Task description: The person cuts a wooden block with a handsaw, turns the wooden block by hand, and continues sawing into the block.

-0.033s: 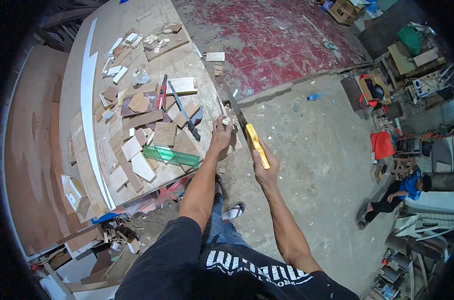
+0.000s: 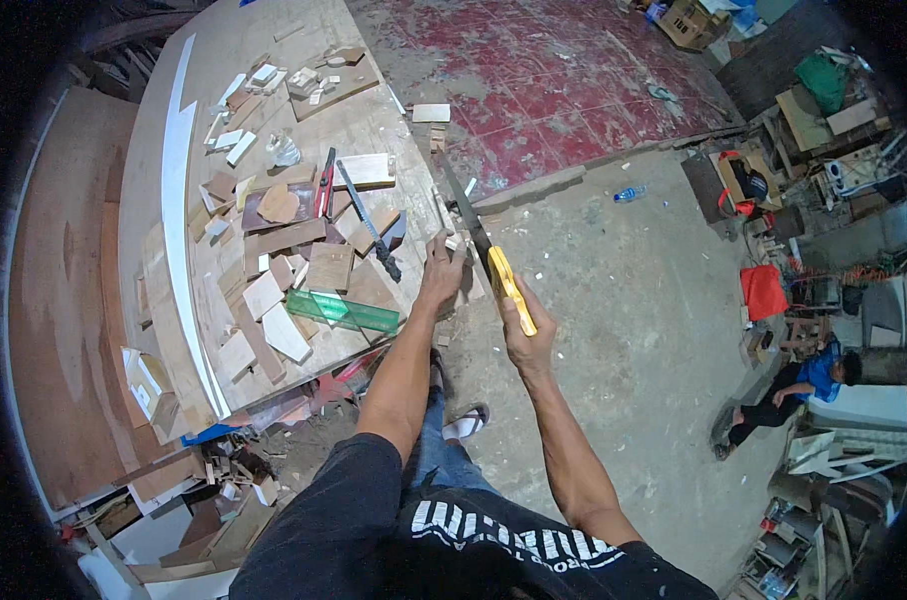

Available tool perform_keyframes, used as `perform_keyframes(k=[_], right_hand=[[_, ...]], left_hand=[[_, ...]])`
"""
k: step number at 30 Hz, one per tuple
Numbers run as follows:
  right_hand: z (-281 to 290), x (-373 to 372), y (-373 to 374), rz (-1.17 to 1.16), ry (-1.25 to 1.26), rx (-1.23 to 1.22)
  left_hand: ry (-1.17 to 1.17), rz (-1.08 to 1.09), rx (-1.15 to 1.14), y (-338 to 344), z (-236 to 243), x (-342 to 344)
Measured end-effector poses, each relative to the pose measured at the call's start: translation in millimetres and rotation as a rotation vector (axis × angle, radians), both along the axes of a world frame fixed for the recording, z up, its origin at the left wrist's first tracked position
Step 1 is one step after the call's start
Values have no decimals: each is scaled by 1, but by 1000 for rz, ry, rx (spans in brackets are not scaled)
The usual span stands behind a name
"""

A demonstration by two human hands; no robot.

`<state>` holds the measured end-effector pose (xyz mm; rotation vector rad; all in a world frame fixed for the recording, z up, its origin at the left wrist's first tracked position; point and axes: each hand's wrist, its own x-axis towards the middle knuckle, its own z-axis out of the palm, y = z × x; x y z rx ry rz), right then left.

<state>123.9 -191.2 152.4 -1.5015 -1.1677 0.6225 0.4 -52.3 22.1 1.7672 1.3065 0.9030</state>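
My right hand (image 2: 530,335) grips the yellow handle of a hand saw (image 2: 477,229), its dark blade pointing forward along the right edge of a plywood-topped table (image 2: 214,50). At that edge, beside the blade, my left hand (image 2: 442,272) has its fingers bent over a small pale piece of wood (image 2: 453,242). The fingers partly cover this piece. Left of that hand lie a blue-black narrow blade tool (image 2: 367,220), a red cutter (image 2: 325,183) and a clear green strip (image 2: 342,311). I cannot tell whether the saw teeth touch the wood.
Wood offcuts (image 2: 329,266) cover much of the table. A long white strip (image 2: 178,180) runs along its left side. A plastic bottle (image 2: 629,193) lies on the concrete floor (image 2: 614,300). At the far right a person in blue (image 2: 824,370) sits beside piled clutter. Scraps (image 2: 189,525) lie at lower left.
The saw and my right hand have shifted slightly forward and to the left. My left hand stays in place at the table edge.
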Motion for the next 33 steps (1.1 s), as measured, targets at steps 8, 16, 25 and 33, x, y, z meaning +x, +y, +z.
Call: perform_keyframes(k=[8, 16, 25, 33], right_hand=[[-12, -14, 9, -48, 143, -41], [-22, -14, 6, -84, 53, 15], [-28, -15, -10, -77, 174, -65], [-30, -17, -10, -99, 40, 31]], left_hand=[[-52, 51, -126, -3, 6, -6], [3, 28, -61, -7, 8, -3], [31, 120, -12, -16, 4, -1], [54, 120, -55, -16, 9, 1]])
